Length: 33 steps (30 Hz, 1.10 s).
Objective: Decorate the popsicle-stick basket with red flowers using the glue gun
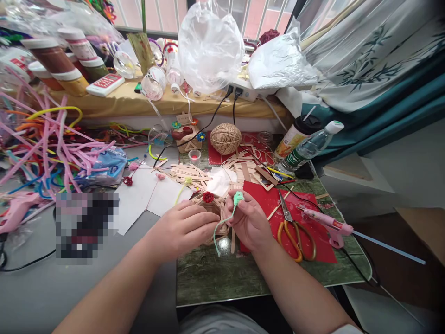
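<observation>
My left hand (186, 229) lies over the near left side of a small twine-wrapped basket (222, 204), fingers curled against it and covering much of its front. A dark red rose (207, 197) sits on the basket's far rim. Between the thumb and fingers of my right hand (253, 225), a mint-green pipe cleaner flower (238, 198) is pinched beside the basket. Its thin stem curves down to the left, in front of the basket, with the end hanging loose.
Scissors (290, 232) and a pink glue gun (327, 222) lie on red paper at right. Behind are wooden sticks (189, 175), a twine ball (225, 138) and a water bottle (306, 150). Pipe cleaners (52, 134) pile up at left. A black cable (205, 128) crosses the back.
</observation>
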{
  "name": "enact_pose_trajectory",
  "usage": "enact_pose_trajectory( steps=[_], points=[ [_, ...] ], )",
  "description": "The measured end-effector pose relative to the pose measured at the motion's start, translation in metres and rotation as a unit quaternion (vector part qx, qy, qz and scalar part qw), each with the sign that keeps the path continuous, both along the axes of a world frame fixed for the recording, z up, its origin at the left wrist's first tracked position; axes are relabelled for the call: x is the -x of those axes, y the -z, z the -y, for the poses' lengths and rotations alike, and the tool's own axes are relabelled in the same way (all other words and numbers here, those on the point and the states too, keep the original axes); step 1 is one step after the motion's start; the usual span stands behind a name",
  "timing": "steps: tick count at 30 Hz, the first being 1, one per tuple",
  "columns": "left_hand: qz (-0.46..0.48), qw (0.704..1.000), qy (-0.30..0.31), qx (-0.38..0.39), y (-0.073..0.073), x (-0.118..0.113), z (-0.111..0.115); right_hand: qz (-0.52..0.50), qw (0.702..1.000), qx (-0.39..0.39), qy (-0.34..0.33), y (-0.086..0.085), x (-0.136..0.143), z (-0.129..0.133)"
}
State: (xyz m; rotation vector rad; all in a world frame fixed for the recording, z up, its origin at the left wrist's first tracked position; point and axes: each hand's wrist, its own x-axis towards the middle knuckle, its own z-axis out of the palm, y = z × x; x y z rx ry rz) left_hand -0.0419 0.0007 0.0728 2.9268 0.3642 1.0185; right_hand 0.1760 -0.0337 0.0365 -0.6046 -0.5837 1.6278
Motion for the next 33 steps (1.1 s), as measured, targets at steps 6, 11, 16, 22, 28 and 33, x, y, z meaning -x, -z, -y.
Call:
enact_pose_trajectory(
  steps=[6,11,16,22,28,33],
  points=[
    [0.11,0.992,0.004,0.055,-0.005,0.002,0.005,0.053,0.998,0.038,-0.005,-0.001,0.002,0.0],
    [0.076,0.991,0.042,0.104,-0.007,0.005,-0.001,0.075,0.996,0.044,0.004,-0.002,0.004,-0.001],
    [0.009,0.981,0.083,0.176,-0.006,0.002,-0.004,0.067,0.996,0.038,0.037,-0.002,0.006,-0.003],
    [-0.001,0.969,0.098,0.228,-0.004,0.0,-0.003,0.086,0.995,0.038,0.043,-0.003,0.008,-0.001],
    [-0.024,0.971,0.072,0.228,-0.002,-0.001,-0.006,0.125,0.99,0.029,0.051,-0.002,0.008,0.0],
    [0.007,0.968,0.047,0.248,-0.002,-0.001,-0.005,0.128,0.99,0.023,0.05,-0.002,0.008,0.001]
  ],
)
